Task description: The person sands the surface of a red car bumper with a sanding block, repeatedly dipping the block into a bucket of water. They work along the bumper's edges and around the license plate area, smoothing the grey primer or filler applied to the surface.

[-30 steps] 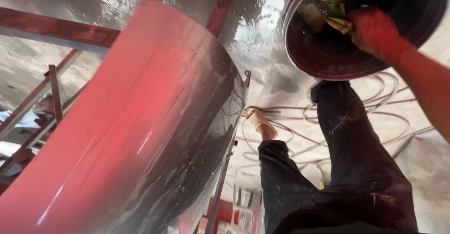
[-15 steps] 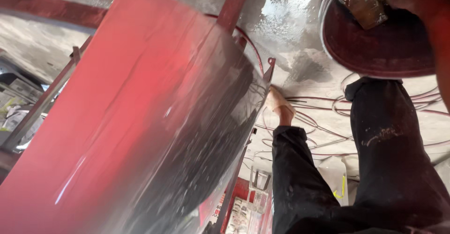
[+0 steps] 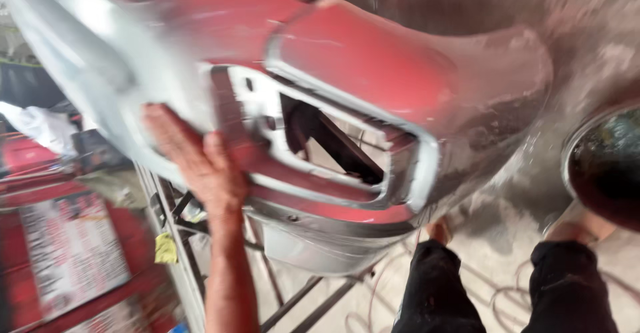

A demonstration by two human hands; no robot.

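Blurred throughout by motion, edges smeared. Cut off at the top and left edges: a large red car bumper panel with grey-white sanded patches point(image 3: 373, 73), curved, matte where sanded, glossier where paint remains. Pierced by a rectangular opening with rounded corners point(image 3: 333, 150), rimmed in pale bare material, a dark angled bracket visible through it. Resting on a dark metal tube stand point(image 3: 180, 220), mostly hidden behind the panel and the arm.

Left hand point(image 3: 200, 163) pressed flat against the panel's lower left face, just beside the opening, fingers spread and extended, gripping nothing, only touching the surface. Forearm running down to the bottom edge. Right hand out of view; state impossible to tell.

At the right edge, half cropped, a round dark basin with a pale rim point(image 3: 603, 166), contents not legible. Below, two legs in black trousers point(image 3: 507, 293), bare feet on a grey wet-looking concrete floor point(image 3: 493, 240) with thin looping hoses. Lower left: red blurred cabinet surfaces point(image 3: 67, 253) and a small yellow scrap point(image 3: 165, 248).
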